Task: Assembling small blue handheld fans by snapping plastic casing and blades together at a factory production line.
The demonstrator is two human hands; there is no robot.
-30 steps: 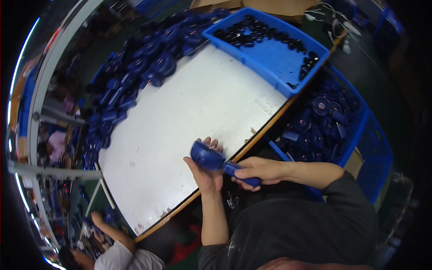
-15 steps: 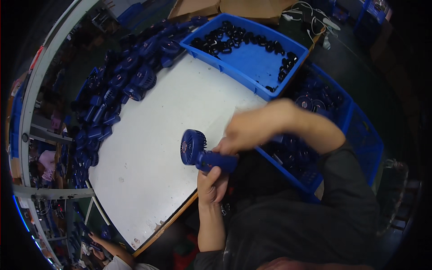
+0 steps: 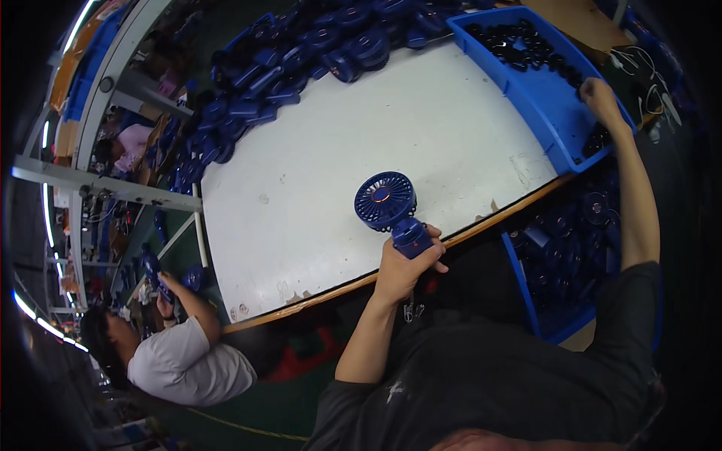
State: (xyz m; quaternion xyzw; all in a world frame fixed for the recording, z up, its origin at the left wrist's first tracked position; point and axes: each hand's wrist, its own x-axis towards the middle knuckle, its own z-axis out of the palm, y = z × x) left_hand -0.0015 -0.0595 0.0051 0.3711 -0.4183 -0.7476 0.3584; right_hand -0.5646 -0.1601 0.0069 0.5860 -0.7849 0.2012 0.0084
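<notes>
My left hand (image 3: pixel 404 269) is wrapped round the handle of a dark blue handheld fan (image 3: pixel 385 200), just over the table's near edge. The fan's round grille faces up, with an orange-ringed centre. At the far right, my right hand (image 3: pixel 599 100) is down inside a blue plastic tray (image 3: pixel 514 101), by the right wall. Its fingers look curled together among small black ring-like parts (image 3: pixel 515 41); whether it pinches one of them is hidden.
A heap of blue fans (image 3: pixel 323 41) covers the far left of the white table (image 3: pixel 301 188). A blue crate (image 3: pixel 530 289) of more fans stands below at right. A co-worker (image 3: pixel 188 361) sits at lower left by a metal frame (image 3: pixel 113 184). White cables (image 3: pixel 650 83) lie far right.
My right hand has left the fan and reached far right into the tray. My left hand still holds the fan, its grille turned more upward. The head view has swung leftward.
</notes>
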